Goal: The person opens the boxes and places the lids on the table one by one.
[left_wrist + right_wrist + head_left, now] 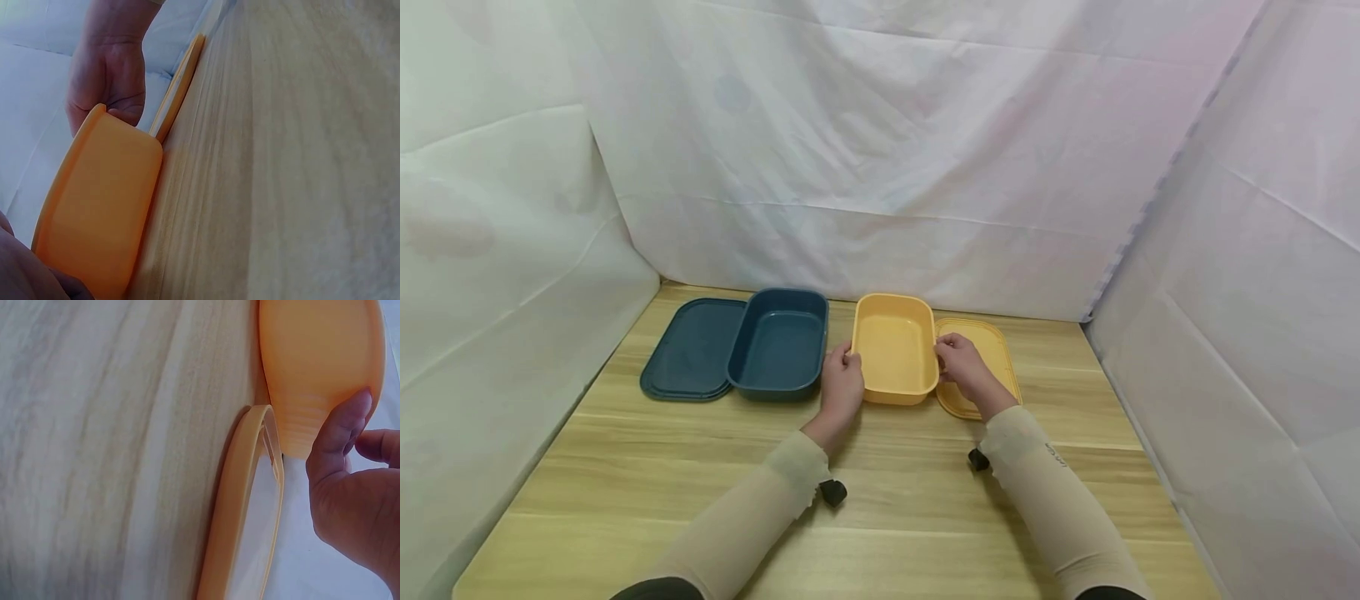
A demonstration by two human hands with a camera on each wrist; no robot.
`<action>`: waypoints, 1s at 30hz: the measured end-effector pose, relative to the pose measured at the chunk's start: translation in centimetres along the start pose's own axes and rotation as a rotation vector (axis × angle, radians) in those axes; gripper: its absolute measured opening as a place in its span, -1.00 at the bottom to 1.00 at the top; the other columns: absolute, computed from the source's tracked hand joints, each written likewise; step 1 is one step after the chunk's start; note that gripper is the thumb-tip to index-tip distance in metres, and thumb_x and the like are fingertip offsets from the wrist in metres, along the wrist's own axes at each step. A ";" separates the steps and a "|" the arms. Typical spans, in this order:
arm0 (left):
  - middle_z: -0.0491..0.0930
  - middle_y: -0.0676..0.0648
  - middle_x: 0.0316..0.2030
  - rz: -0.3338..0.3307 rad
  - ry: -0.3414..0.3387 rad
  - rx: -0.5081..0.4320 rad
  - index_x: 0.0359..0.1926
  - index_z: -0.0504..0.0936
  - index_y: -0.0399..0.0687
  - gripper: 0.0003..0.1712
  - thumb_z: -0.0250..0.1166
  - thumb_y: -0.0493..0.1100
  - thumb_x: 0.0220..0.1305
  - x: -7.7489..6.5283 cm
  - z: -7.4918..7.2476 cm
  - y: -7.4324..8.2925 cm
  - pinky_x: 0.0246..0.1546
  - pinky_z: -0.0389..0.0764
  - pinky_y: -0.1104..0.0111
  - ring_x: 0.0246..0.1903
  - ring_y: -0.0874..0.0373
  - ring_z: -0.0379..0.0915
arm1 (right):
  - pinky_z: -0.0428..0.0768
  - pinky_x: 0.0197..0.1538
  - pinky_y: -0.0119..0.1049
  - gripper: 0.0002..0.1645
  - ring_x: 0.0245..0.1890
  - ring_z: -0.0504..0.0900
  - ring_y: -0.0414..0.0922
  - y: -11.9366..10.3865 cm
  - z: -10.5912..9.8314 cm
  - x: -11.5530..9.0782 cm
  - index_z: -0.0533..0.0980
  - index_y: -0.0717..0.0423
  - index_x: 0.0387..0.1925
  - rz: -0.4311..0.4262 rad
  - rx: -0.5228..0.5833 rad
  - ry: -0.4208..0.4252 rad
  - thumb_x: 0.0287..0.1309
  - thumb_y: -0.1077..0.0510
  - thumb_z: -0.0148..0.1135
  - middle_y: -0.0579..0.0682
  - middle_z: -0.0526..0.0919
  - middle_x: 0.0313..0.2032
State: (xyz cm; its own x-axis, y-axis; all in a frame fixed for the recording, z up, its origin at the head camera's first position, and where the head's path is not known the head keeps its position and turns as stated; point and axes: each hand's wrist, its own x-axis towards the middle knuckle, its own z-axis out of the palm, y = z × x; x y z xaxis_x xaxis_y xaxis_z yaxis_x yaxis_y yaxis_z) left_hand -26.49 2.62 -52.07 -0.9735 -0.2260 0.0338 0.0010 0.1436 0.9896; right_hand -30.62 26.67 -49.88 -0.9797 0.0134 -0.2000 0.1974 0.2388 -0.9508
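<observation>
A yellow rectangular food container, its open top facing up, is between both hands in the head view. My left hand grips its left wall near the rim. On the opposite side my right hand pinches the right rim, thumb outside, as the right wrist view shows with the container wall. Beneath the right hand lies a yellow lid, flat on the table beside the container. In the left wrist view the container's near wall stands on the wood; the left hand is partly cut off there.
Left of the yellow container stands a dark blue container, also without a cover. A dark blue lid lies against its left side. The wooden table ends at white cloth curtains behind and on both sides.
</observation>
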 end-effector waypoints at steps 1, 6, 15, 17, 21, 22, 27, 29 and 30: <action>0.51 -0.22 0.00 -0.001 0.002 -0.001 0.50 0.55 -0.28 -0.49 0.12 -0.17 0.69 -0.1 0.0 0.0 0.16 0.56 0.05 0.03 -0.10 0.49 | 0.69 -0.32 -0.28 -0.60 -0.29 0.62 -0.05 0.0 0.0 0.0 0.47 0.29 0.30 0.001 0.000 0.002 0.65 0.12 0.06 0.11 0.57 -0.18; 0.48 -0.15 -0.02 -0.017 0.009 -0.005 0.49 0.56 -0.24 -0.48 0.17 -0.12 0.67 -0.6 0.0 0.2 0.09 0.53 0.12 -0.01 -0.04 0.49 | 0.68 -0.33 -0.30 -0.58 -0.33 0.61 -0.07 -0.1 -0.1 -0.2 0.48 0.31 0.30 0.002 0.003 0.005 0.65 0.12 0.06 0.08 0.55 -0.20; 0.51 -0.17 0.09 -0.087 -0.046 -0.045 0.55 0.46 -0.21 -0.35 0.18 -0.03 0.58 -1.1 -0.9 -1.7 0.16 0.54 0.06 0.07 -0.07 0.50 | 0.70 -0.30 -0.28 -0.57 -0.33 0.63 -0.08 -0.2 0.1 -0.5 0.49 0.28 0.31 0.007 0.006 -0.006 0.66 0.07 0.07 0.09 0.57 -0.18; 0.53 -0.18 0.13 -0.101 -0.087 -0.053 0.58 0.38 -0.22 -0.28 0.18 0.03 0.57 -1.4 -1.4 -2.3 0.21 0.54 0.03 0.11 -0.08 0.51 | 0.70 -0.30 -0.29 -0.56 -0.33 0.62 -0.08 -0.3 0.1 -0.6 0.50 0.27 0.30 0.008 0.007 -0.006 0.67 0.04 0.08 0.09 0.57 -0.17; 0.51 -0.27 0.20 -0.103 -0.178 -0.022 0.61 0.24 -0.33 -0.18 0.18 0.10 0.60 -3.0 -2.9 -2.0 0.26 0.51 -0.05 0.18 -0.14 0.50 | 0.68 -0.32 -0.28 -0.53 -0.35 0.57 -0.10 -0.5 -0.4 -1.2 0.50 0.31 0.26 0.003 -0.007 0.001 0.72 -0.03 0.10 0.08 0.52 -0.20; 0.50 -0.33 0.24 -0.104 -0.214 -0.007 0.61 0.19 -0.37 -0.16 0.18 0.10 0.62 -3.5 -3.5 -1.6 0.27 0.51 -0.07 0.20 -0.18 0.50 | 0.68 -0.33 -0.27 -0.51 -0.36 0.56 -0.10 -0.6 -0.6 -1.5 0.50 0.33 0.26 0.000 -0.017 0.004 0.73 -0.04 0.11 0.08 0.51 -0.20; 0.49 -0.44 0.31 -0.175 -0.463 0.101 0.57 0.22 -0.43 -0.18 0.24 0.06 0.63 -5.2 -6.6 0.5 0.04 0.67 0.03 0.12 -0.22 0.59 | 0.69 -0.31 -0.24 -0.39 -0.38 0.56 -0.10 -0.3 -2.3 -2.7 0.46 0.41 0.32 -0.045 -0.112 0.013 0.73 -0.10 0.12 0.14 0.53 -0.16; 0.60 -0.36 0.20 -0.162 -0.580 0.187 0.47 0.41 -0.34 -0.33 0.28 0.05 0.62 -5.3 -8.2 1.2 -0.06 0.68 0.09 0.02 -0.16 0.64 | 0.71 -0.30 -0.22 -0.37 -0.36 0.58 -0.08 0.0 -3.2 -3.2 0.46 0.42 0.32 -0.077 -0.166 0.018 0.73 -0.11 0.12 0.19 0.55 -0.13; 0.65 -0.28 0.09 -0.127 -0.631 0.241 0.40 0.50 -0.29 -0.41 0.28 0.05 0.62 -5.1 -8.9 1.4 -0.12 0.66 0.13 -0.05 -0.09 0.64 | 0.72 -0.30 -0.21 -0.39 -0.36 0.59 -0.07 0.1 -3.7 -3.4 0.48 0.41 0.30 -0.094 -0.192 0.026 0.73 -0.10 0.11 0.23 0.56 -0.12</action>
